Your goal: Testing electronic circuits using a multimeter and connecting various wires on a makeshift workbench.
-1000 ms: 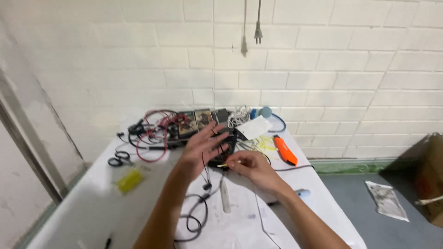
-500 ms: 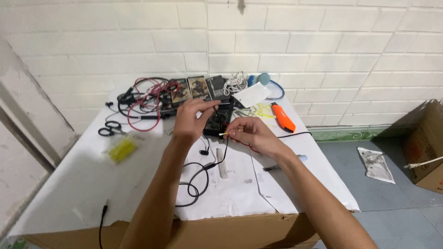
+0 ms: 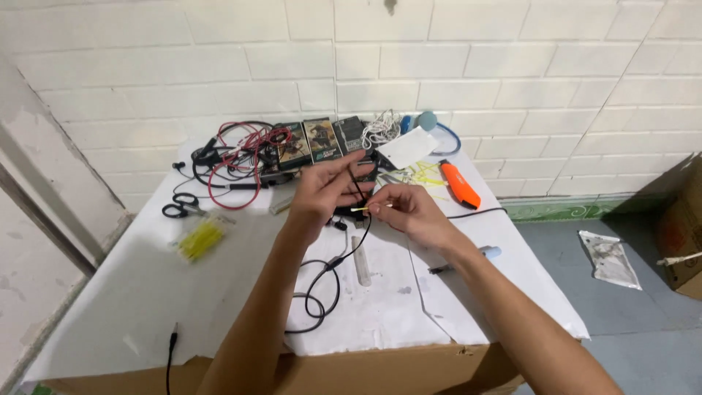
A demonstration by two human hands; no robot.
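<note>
Above the middle of a white-covered table (image 3: 146,292), my left hand (image 3: 325,192) pinches a thin black earphone cable (image 3: 325,281). That cable hangs from my fingers and coils on the cloth below. My right hand (image 3: 409,210) holds a small yellow tie (image 3: 361,210) by one end, its tip against the cable right beside my left fingers. Both hands are raised a little over the table, fingers almost touching.
At the back lie tangled red and black wires (image 3: 234,161), small dark boxes (image 3: 322,140), a white cord bundle (image 3: 380,128) and an orange tool (image 3: 461,184). Black scissors (image 3: 183,207) and a bag of yellow ties (image 3: 201,239) sit left. A cardboard box (image 3: 684,234) stands on the floor, right.
The camera has tilted down, so the table's front edge shows. My hands have drawn closer together over the cable, with the yellow tie now against it.
</note>
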